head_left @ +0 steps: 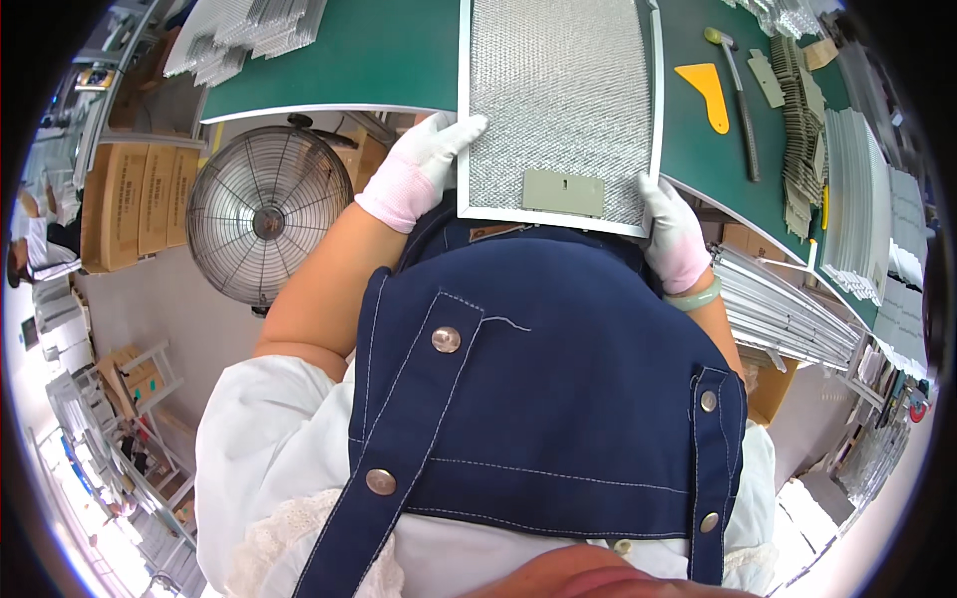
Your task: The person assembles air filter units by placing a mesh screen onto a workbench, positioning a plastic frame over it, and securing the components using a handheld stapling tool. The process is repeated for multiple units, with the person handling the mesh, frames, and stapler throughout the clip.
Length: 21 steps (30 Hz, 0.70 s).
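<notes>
A metal mesh filter panel (558, 90) with a silver frame lies on the green table, its near end reaching past the edge toward my apron. A grey-green latch plate (563, 192) sits in the mesh by the near frame bar. My left hand (431, 159), in a white glove with a pink cuff, grips the panel's left side, fingers on the frame and thumb side hidden in part. At the near right corner my right hand (670, 224), gloved alike, closes on the frame. Some of its fingers are out of sight beneath the panel.
On the green table (389, 60), right of the panel, lie a yellow scraper (708, 98), a hammer (740, 105) and a row of grey-green plates (797, 140). Metal strips (855, 199) are stacked farther right. Mesh sheets (249, 30) lie back left; a floor fan (269, 221) stands below.
</notes>
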Each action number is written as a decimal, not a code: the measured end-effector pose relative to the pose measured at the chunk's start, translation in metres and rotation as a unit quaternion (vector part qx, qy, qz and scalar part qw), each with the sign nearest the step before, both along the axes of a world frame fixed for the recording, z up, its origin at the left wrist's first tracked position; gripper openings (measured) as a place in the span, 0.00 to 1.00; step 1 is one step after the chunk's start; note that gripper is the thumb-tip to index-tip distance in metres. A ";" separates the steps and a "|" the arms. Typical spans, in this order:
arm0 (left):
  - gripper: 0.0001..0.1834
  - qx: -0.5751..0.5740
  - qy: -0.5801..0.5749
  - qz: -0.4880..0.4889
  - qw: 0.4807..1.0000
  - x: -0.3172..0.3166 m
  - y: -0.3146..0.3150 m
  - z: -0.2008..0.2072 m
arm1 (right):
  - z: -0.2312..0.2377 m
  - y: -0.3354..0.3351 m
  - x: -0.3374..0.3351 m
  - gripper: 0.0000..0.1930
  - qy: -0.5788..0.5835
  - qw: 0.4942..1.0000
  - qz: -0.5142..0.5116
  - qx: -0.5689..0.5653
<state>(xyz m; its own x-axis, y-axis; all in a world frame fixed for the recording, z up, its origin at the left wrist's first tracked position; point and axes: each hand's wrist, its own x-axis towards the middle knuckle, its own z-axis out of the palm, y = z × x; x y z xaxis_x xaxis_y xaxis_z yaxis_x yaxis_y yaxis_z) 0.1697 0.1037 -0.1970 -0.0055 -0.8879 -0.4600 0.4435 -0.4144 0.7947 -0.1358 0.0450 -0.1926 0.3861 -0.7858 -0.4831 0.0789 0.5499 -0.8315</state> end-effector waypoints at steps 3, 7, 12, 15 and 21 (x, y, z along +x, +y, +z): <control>0.26 -0.069 -0.172 -0.073 0.980 -0.001 -0.003 0.003 | -0.012 -0.003 -0.009 0.27 0.184 0.974 0.005 -0.130; 0.27 -0.099 -0.158 -0.074 0.980 -0.009 0.003 0.034 | -0.013 0.002 -0.006 0.25 0.035 0.992 0.057 -0.111; 0.27 -0.105 -0.001 -0.131 0.986 0.005 0.005 0.010 | 0.007 -0.019 -0.003 0.23 -0.014 0.996 0.030 -0.088; 0.27 -0.097 0.004 -0.146 0.985 0.004 0.003 0.019 | 0.015 -0.026 -0.003 0.23 -0.033 0.994 0.042 -0.099; 0.26 -0.194 -0.142 -0.061 0.969 0.006 -0.023 0.068 | 0.058 -0.016 0.003 0.23 0.001 0.978 0.027 -0.209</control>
<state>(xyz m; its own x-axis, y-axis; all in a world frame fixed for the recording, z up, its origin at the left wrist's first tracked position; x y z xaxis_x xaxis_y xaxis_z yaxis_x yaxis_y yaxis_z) 0.1756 0.0811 -0.1288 -0.0446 -0.9950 -0.0899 0.1513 -0.0957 0.9838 -0.1327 0.0288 -0.1350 0.4320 -0.8932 -0.1252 0.0567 0.1654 -0.9846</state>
